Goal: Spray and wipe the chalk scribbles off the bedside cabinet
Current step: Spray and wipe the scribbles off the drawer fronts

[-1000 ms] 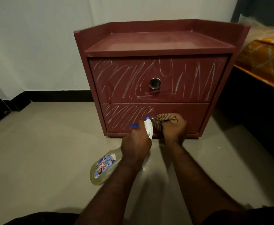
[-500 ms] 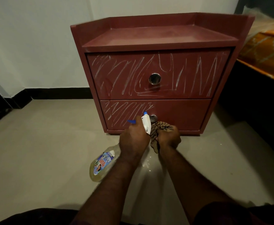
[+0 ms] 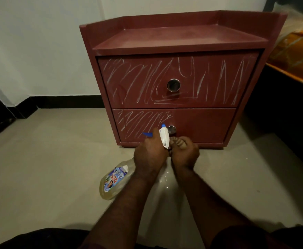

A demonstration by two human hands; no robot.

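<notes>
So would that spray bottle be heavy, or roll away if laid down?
The spray bottle seems to hold a fair amount of pale liquid, so it is probably moderately heavy. Its rounded plastic body would likely roll if laid sideways.

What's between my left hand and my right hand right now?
The white spray head, gripped by your left hand, sits between it and your right hand, which holds the cloth. The head view shows this.
</notes>
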